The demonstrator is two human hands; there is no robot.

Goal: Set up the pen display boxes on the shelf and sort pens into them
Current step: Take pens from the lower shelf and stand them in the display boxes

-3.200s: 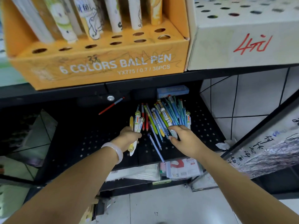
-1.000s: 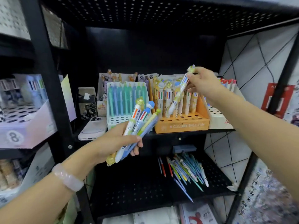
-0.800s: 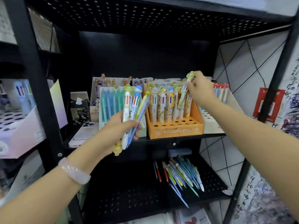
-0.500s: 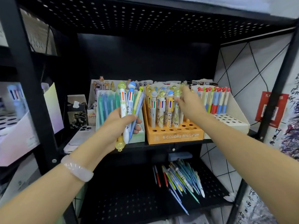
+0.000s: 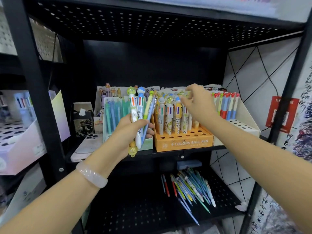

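Gripping a bundle of pens [image 5: 141, 115] upright, the left hand [image 5: 130, 130] hovers before the green box [image 5: 146, 146]. The right hand [image 5: 197, 102] reaches over the orange display box [image 5: 184, 143], fingers loosely spread at the pen tops; whether they pinch one I cannot tell. Loose pens [image 5: 190, 188] lie on the lower shelf [image 5: 135, 208].
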